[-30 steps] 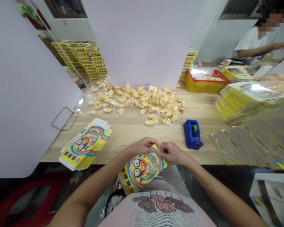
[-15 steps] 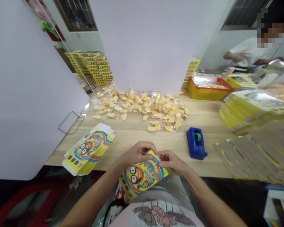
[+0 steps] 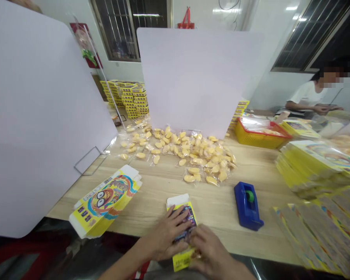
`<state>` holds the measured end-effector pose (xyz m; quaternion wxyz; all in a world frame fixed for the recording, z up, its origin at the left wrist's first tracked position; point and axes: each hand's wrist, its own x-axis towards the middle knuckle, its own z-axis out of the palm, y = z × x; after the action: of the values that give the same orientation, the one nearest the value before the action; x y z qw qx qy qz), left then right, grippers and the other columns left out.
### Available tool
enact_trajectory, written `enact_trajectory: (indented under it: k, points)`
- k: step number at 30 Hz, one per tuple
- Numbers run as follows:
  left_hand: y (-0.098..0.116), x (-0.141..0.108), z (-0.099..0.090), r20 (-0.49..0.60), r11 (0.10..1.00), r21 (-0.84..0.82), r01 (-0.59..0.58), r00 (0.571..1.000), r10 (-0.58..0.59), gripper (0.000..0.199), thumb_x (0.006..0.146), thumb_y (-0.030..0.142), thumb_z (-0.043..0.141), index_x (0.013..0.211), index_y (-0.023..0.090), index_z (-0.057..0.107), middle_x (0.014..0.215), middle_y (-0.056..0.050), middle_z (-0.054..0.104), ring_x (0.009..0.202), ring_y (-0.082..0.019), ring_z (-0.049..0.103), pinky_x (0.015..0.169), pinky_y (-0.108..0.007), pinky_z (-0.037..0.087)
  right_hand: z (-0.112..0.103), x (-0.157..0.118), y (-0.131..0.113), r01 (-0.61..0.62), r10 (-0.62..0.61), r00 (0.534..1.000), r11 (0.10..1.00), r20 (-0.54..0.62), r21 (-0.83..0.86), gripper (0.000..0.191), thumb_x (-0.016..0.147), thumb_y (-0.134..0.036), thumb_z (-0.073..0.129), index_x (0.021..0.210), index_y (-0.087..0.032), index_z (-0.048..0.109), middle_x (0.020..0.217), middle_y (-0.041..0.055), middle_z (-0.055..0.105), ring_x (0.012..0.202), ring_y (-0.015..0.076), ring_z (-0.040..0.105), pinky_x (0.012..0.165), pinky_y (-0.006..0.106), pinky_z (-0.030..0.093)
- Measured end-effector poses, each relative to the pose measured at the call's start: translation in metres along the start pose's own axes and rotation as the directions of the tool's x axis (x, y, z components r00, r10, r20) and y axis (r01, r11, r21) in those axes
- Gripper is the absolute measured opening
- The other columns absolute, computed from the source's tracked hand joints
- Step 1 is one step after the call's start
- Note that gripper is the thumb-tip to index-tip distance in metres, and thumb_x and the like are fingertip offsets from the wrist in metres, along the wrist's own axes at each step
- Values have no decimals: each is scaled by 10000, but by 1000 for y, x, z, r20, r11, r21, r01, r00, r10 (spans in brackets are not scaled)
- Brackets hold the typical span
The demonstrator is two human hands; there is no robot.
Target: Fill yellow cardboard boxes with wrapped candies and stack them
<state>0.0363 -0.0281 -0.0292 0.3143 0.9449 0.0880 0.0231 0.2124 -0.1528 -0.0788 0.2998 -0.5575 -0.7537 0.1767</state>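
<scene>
A yellow printed carton (image 3: 179, 200) lies at the table's front edge before me, its white end flap pointing away and its dark-patterned face up. Across that face my left hand (image 3: 167, 235) rests flat, fingers stretched and a little apart. My right hand (image 3: 211, 249) is at the carton's near right side, its fingers bent and closed on the edge by a yellow flap; its fingertips are partly hidden and slightly blurred. To the left stands apart another yellow carton (image 3: 106, 200) with a cartoon face in glasses, its end flaps sticking out.
Wrapped yellow pieces (image 3: 198, 153) are heaped at the back. Right of my hands stands a blue tape dispenser (image 3: 247, 206). Flat cartons (image 3: 312, 229) lie stacked at right, near a yellow basket (image 3: 258, 136). White panels (image 3: 192, 81) wall the table. A co-worker (image 3: 306, 97) sits at far right.
The carton has gone from over my lap onto the table edge, turned to another face. My left hand has flattened onto it; my right hand has moved nearer me. My view has tilted up.
</scene>
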Motion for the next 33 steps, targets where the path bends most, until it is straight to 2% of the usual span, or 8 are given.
enact_trajectory:
  k: [5, 9, 11, 16, 21, 26, 29, 33]
  points:
    - [-29, 37, -22, -289, 987, -135, 87, 949, -123, 283, 910, 379, 462, 1072, 231, 641, 1085, -89, 660, 1036, -232, 582, 962, -370, 396, -80, 101, 43, -153, 134, 965, 986, -227, -68, 136, 920, -253, 463, 963, -204, 583, 987, 88, 627, 953, 211, 577, 836, 336, 447]
    - [-76, 96, -31, -544, 853, -104, 512, 688, -480, 352, 784, 494, 604, 863, 154, 648, 884, -128, 637, 919, -287, 576, 851, -391, 406, -88, 177, 94, -263, 252, 965, 909, -76, -323, 152, 848, -133, 529, 977, -158, 605, 1062, 119, 620, 1035, 228, 543, 883, 322, 402]
    - [-95, 121, -30, -528, 796, -149, 587, 633, -566, 437, 624, 544, 731, 804, 158, 631, 908, -137, 623, 985, -334, 545, 887, -417, 373, -78, 193, 110, -289, 290, 956, 898, -48, -331, 142, 772, -90, 594, 902, -142, 623, 1014, 138, 632, 1017, 250, 546, 872, 328, 393]
    - [-112, 148, -18, -434, 742, -551, 381, 629, -645, 389, 426, 272, 838, 626, 189, 515, 792, -69, 591, 975, -315, 526, 844, -363, 374, -69, 186, 124, -410, 405, 911, 879, -74, -243, 43, 721, -107, 630, 727, -137, 599, 903, 150, 627, 941, 257, 554, 825, 337, 387]
    - [-106, 140, -28, -414, 616, -778, 127, 633, -654, 323, 533, 190, 702, 783, 184, 497, 706, 23, 547, 719, -168, 556, 649, -257, 414, -74, 171, 116, -490, 495, 861, 869, -113, 68, 159, 761, -296, 616, 716, -156, 556, 666, 33, 570, 647, 168, 543, 617, 277, 408]
    - [-82, 128, -39, -428, 440, -888, -134, 594, -682, 276, 646, 345, 661, 768, 176, 480, 723, 17, 533, 634, -111, 529, 563, -213, 410, -64, 163, 88, -389, 477, 864, 836, -161, 388, 385, 820, -542, 505, 858, -161, 548, 674, 6, 556, 587, 142, 518, 537, 257, 407]
    - [-67, 129, -31, -445, 399, -895, -201, 478, -757, 410, 716, 513, 629, 638, 182, 400, 588, 50, 406, 512, -77, 411, 480, -196, 324, -49, 161, 71, -327, 474, 847, 823, -243, 464, 426, 839, -599, 449, 719, -192, 488, 646, -10, 497, 595, 135, 468, 553, 258, 383]
    - [-55, 135, -17, -542, 514, -840, -173, 273, -795, 510, 773, 584, 562, 569, 202, 293, 542, 71, 236, 494, -68, 265, 459, -217, 221, -31, 160, 54, -308, 506, 784, 821, -361, 481, 401, 887, -564, 390, 688, -217, 401, 633, -23, 445, 626, 144, 421, 598, 271, 338]
